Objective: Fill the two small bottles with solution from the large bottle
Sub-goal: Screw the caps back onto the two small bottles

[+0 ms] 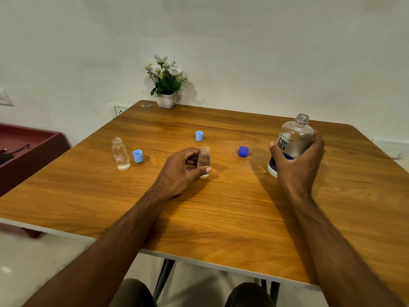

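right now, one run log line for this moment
left hand: holding uncapped small clear bottle on wooden table | right hand: holding open large clear bottle | pouring: not started

Clear small bottles point(120, 154); light-blue caps point(137, 156); dark-blue cap point(243, 151); wood-grain table point(221, 207).

Wooden table point(221, 218): clear small bottle with red-edged label point(120, 154) at left, light-blue cap point(138, 156) just beside it on the right. Second clear small bottle point(204, 161) at centre; another light-blue cap point(199, 135) behind it, dark-blue cap point(243, 151) to its right. Large clear labelled bottle point(292, 142) far right. White potted flowers point(166, 85) at far edge.
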